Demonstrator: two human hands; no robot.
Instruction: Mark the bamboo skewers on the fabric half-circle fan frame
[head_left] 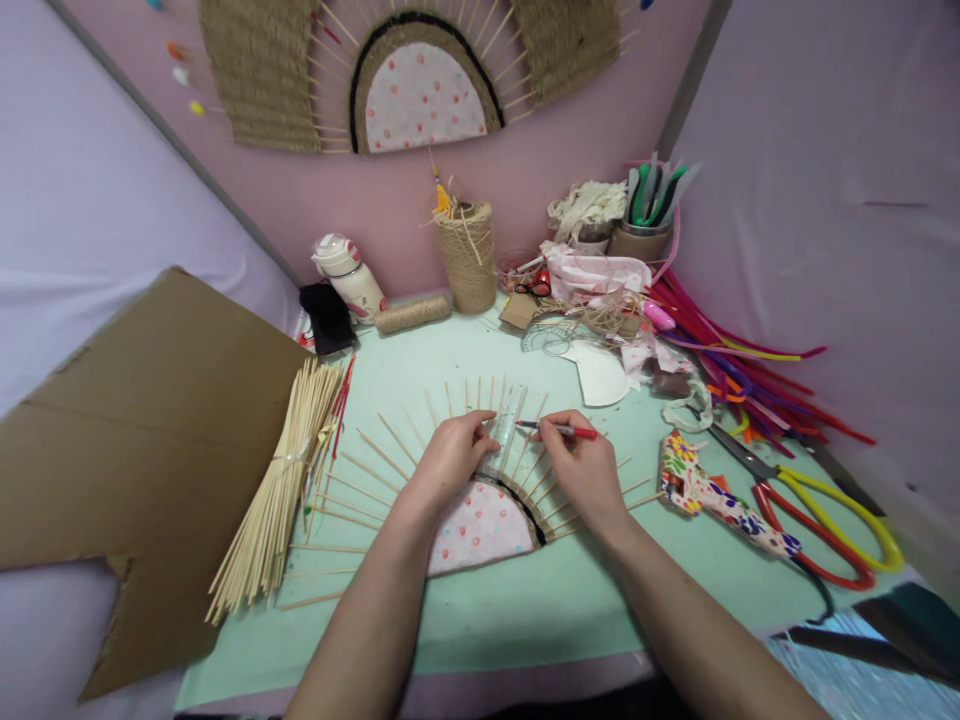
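In front of me lies a half-round piece (487,525) covered in pink dotted fabric, edged with twine and a black band. Thin wooden sticks (373,453) fan out from its curved edge. My left hand (457,450) pinches a clear ruler (510,415), which lies along the sticks near the top of the arc. A red pen (570,431) is in my right hand (581,465), its tip pointing left close to the ruler's edge. My forearm covers part of the fan's left side.
A bundle of wooden sticks (274,490) and cardboard (150,400) lie at left. Behind stand a bottle (349,280) and a twine spool (469,262). To the right are a flowered glue gun (720,500), large scissors (817,520) and pipe cleaners (757,370). A similar woven fan (427,90) hangs on the wall.
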